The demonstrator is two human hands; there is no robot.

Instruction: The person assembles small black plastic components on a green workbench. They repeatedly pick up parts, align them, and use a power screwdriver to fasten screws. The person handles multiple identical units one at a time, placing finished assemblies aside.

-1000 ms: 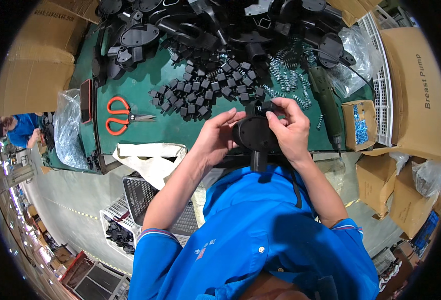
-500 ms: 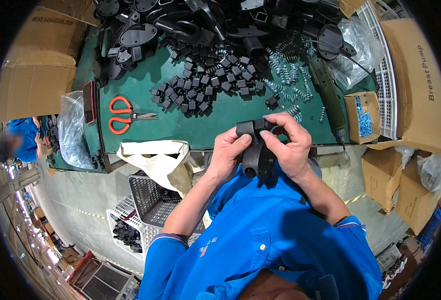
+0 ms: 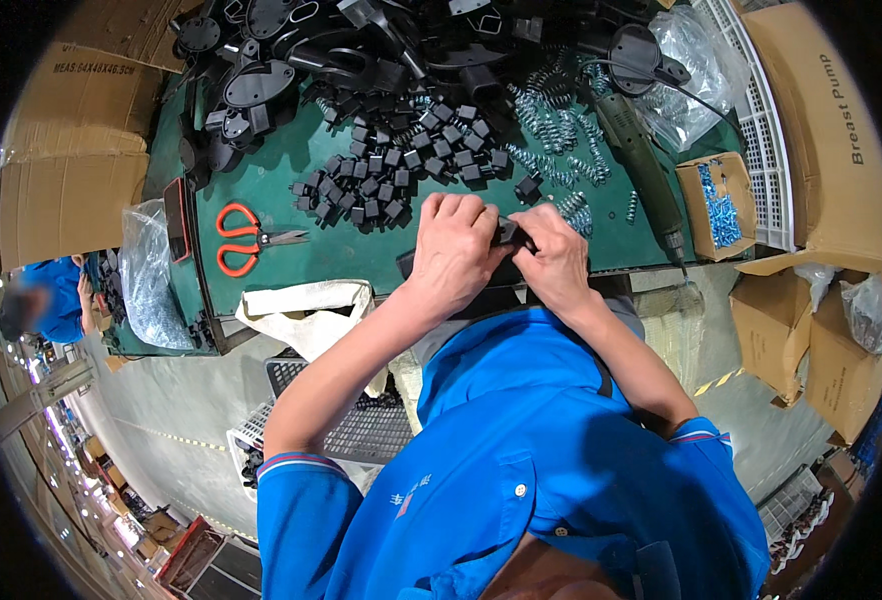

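Note:
My left hand (image 3: 451, 255) is wrapped over a black plastic part (image 3: 508, 270) at the near edge of the green table. Pressed against the part's right end are the closed fingers of my right hand (image 3: 555, 255). Both hands cover most of the part, so its full shape is hidden. Just beyond them lies one small black block (image 3: 528, 190), apart from a heap of similar black blocks (image 3: 371, 175). Loose metal springs (image 3: 551, 130) are scattered right of the heap.
Orange-handled scissors (image 3: 241, 240) lie at the left. A green power screwdriver (image 3: 641, 160) rests at the right beside a small carton of blue screws (image 3: 721, 215). Larger black housings (image 3: 258, 84) pile up at the back. White cloth (image 3: 306, 310) hangs over the near edge. Another person (image 3: 56, 300) is far left.
My left hand has moved over the top of the black part, and the part has turned and moved away from my body to the table edge. My right hand has shifted slightly left.

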